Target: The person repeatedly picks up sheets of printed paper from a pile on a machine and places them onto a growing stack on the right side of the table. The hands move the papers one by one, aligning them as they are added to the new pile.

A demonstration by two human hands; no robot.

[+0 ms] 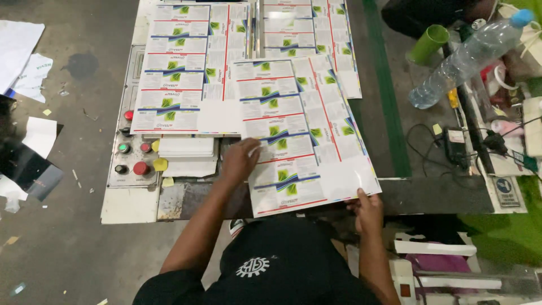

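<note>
Single head camera, looking steeply down, close over printed sheets (305,135) on machine table (440,195).

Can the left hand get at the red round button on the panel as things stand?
Probably yes: the left hand rests on the printed sheet, and nothing stands between it and the red button.

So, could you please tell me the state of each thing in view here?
Printed sheet: flat on the machine bed, tilted.
Left hand: pressed on its left edge.
Right hand: gripping its near corner.
Water bottle: capped, leaning.
Green cup: tipped over.
</note>
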